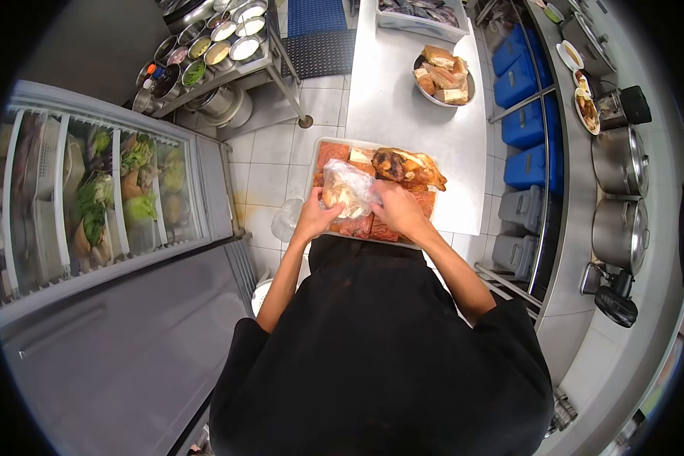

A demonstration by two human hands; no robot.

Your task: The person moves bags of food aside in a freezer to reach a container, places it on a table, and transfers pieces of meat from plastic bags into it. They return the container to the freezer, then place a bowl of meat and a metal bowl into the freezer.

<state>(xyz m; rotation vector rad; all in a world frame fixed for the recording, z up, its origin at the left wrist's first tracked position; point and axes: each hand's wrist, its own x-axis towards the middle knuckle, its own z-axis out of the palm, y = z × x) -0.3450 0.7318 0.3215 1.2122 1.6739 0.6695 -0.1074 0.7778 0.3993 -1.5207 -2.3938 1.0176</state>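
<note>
A clear plastic bag (347, 179) with pale pieces of food inside is between my two hands, above a tray (318, 148) of reddish-brown meat slabs (333, 153). My left hand (316, 216) grips the bag's lower left side, thumb on top. At its right edge my right hand (395, 205) pinches the plastic with curled fingers. A browned roasted piece of meat (409, 169) lies on the slabs just beyond my right hand. What exactly the bag contains is blurred by the plastic.
Farther along the steel table (387, 83) stand a bowl (467, 97) of meat chunks and a plastic bin (425, 26). A glass-door fridge (114, 182) is at left, below a rack of metal containers (220, 53). Pots (619, 232) line the right-hand counter.
</note>
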